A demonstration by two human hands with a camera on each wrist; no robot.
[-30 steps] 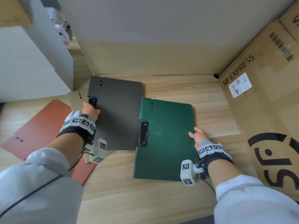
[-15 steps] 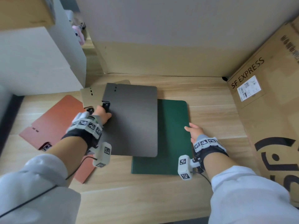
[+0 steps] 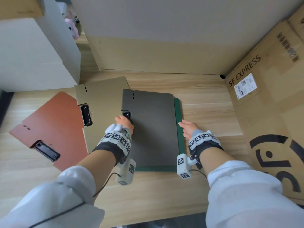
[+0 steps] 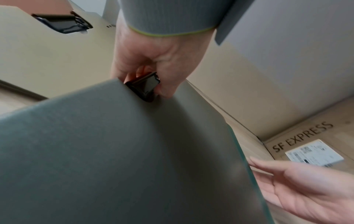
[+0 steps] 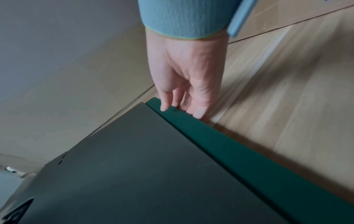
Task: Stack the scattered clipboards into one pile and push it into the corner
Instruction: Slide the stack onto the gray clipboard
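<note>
A dark grey clipboard (image 3: 151,129) lies over a green clipboard (image 3: 178,112), whose right and near edges still show. My left hand (image 3: 125,123) pinches the grey board's black clip (image 4: 145,86) at its left edge. My right hand (image 3: 186,127) rests with straight fingers (image 5: 199,112) against the green clipboard (image 5: 229,145) at its right edge. A tan clipboard (image 3: 102,109) lies to the left, partly over a red-brown clipboard (image 3: 54,124) at the far left.
A large SF EXPRESS cardboard box (image 3: 271,104) walls off the right side. A beige back wall (image 3: 156,53) meets it in the far right corner (image 3: 222,76). A white cabinet (image 3: 32,55) stands at the back left. Bare wooden surface (image 3: 205,99) lies between pile and corner.
My left hand has carried the grey clipboard rightward until it covers nearly all of the green one. The tan clipboard underneath is now uncovered. My right hand stayed at the green board's right edge.
</note>
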